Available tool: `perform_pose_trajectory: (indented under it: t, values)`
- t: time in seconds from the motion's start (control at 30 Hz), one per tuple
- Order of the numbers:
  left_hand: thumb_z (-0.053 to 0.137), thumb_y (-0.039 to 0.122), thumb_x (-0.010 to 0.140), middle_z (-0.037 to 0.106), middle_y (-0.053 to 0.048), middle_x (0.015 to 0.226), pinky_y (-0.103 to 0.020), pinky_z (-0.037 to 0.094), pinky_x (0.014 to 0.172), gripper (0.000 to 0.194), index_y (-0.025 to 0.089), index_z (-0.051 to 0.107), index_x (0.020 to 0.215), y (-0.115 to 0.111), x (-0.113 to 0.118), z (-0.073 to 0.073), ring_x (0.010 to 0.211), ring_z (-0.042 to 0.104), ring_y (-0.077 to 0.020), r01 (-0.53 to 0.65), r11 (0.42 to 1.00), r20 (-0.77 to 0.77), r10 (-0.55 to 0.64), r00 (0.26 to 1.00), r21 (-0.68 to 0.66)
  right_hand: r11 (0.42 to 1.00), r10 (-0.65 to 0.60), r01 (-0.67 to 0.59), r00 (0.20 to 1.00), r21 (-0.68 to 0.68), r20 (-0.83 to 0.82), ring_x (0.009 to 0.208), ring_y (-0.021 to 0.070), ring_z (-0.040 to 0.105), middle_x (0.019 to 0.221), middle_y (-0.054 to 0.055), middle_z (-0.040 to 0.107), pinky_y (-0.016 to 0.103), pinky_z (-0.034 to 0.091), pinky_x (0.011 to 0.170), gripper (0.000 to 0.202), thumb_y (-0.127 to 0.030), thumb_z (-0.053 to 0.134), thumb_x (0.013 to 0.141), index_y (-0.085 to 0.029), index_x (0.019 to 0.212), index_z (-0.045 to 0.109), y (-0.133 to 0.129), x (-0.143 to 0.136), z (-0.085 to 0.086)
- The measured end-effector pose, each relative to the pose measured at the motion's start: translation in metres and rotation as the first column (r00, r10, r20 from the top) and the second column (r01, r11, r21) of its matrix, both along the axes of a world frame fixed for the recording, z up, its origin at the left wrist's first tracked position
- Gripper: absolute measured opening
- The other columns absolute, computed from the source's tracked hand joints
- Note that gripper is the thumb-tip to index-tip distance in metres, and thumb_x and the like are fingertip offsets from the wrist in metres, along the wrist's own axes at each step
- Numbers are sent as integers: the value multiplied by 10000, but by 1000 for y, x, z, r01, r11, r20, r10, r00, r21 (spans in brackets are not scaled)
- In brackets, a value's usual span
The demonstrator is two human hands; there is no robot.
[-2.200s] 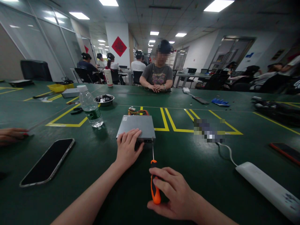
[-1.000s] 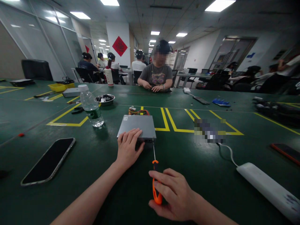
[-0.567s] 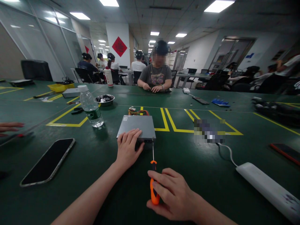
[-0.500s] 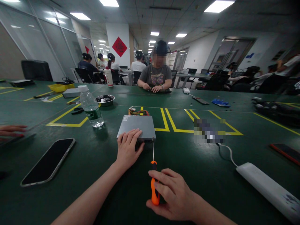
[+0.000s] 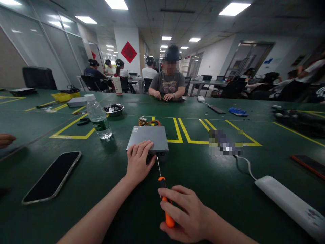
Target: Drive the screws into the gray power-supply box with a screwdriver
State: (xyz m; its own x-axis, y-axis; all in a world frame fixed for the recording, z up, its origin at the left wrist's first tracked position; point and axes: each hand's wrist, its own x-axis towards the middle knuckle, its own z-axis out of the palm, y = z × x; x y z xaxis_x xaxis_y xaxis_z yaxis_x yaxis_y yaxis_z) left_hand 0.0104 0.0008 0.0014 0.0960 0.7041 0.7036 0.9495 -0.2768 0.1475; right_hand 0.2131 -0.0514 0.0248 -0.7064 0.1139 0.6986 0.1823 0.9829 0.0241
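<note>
One metal box (image 5: pixel 149 135) sits at mid-table, between a water bottle (image 5: pixel 100 118) to its left and a white power strip (image 5: pixel 286 203) to its right, as two bare hands attend to it. The left hand (image 5: pixel 137 161) rests on the box's near left corner, fingers close together and laid flat, thumb apart and lowered over the near side. The right hand (image 5: pixel 188 210) has its fingers and thumb clamped on the orange-and-black handle of a screwdriver (image 5: pixel 162 182), whose thin shaft slants far and slightly left to the box's near side, its tip just beside the left thumb; whether it touches a screw cannot be told. The box is shut, its top panel in place, and no screw is seen lying loose beside it; whether any has been loosened is too small to tell. Flat, grey and dull, the box bears a small pale label (image 5: pixel 136 129) at its far left corner, while red, yellow and black wires (image 5: pixel 156 123) bunch behind its far edge on the green table (image 5: pixel 132 220).
</note>
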Motion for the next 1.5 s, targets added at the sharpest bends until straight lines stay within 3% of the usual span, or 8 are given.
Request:
perform_pose_trajectory:
  t: [0.8,0.97,1.13,1.27,1.4,1.5]
  values:
    - [515,284,824,554,-44,1255,-416,247,989,410,244,457,1227,-1,0,-1,1166,470,-228,8,1000,6,-8,1000,-23,999,4,-3,1000,-37,18,879,196,633,972,163,652,315,514,692,228,-293,420,919,-107,1002,524,4,-11,-4]
    - [522,287,820,552,-39,1258,-409,247,991,409,240,462,1222,-1,-1,-1,1161,470,-224,8,1000,8,-8,1000,-23,1000,-30,31,998,-6,53,959,185,609,977,149,653,306,505,727,257,-320,379,951,-134,990,552,3,-12,-3]
    - [493,272,835,549,-32,1259,-406,240,998,394,239,458,1226,-1,-1,0,1167,462,-213,28,999,17,-27,999,-26,997,-17,24,996,-78,86,965,204,602,1029,169,623,328,508,738,341,-377,354,951,-130,1080,549,2,-11,0]
    - [469,256,851,541,-26,1267,-402,235,1002,380,244,453,1230,-1,-1,0,1175,452,-204,32,999,23,-31,999,-37,993,7,2,997,-114,79,970,227,599,1058,192,607,350,506,739,359,-329,342,925,-89,1115,529,1,-10,-3]
    - [459,255,858,546,-26,1260,-399,236,1000,370,245,456,1227,-1,-1,0,1172,452,-202,32,999,25,-31,999,-41,997,-19,24,997,-79,71,859,206,631,1037,177,633,342,502,704,308,-328,396,924,-84,1039,545,-1,-14,-5]
    - [463,253,855,544,-30,1262,-400,238,999,373,241,455,1228,-2,-1,1,1172,451,-203,34,999,23,-33,999,-39,996,-37,42,997,-74,73,795,187,638,1016,156,649,331,503,701,357,-413,401,937,-94,989,553,-1,-17,-6]
